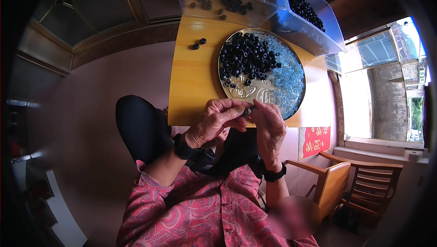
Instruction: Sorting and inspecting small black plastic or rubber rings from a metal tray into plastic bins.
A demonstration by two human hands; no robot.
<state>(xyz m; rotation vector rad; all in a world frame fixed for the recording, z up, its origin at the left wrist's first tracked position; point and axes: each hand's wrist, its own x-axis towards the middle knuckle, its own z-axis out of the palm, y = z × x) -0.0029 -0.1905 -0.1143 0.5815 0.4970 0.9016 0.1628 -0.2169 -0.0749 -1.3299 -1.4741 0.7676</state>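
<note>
My left hand (217,118) pinches a small black cap-like part (246,112) between thumb and fingers, just over the near edge of the table. Close against it, my right hand (271,122) has its fingertips pinched together at the same spot; what they hold is too small to make out. Just beyond both hands lies a round, gold-coloured metal tray (236,91). On its left side is a heap of black hollow cap-like parts (246,53), and its right side is covered with tiny clear bluish pieces (291,76).
Two loose black parts (199,44) rest on the yellow wooden table (193,81), left of the tray. At the far edge stand a clear plastic bin (264,12) and a bluish bin (334,35), both holding black parts. Wooden chairs (337,183) stand at the lower right, near a window.
</note>
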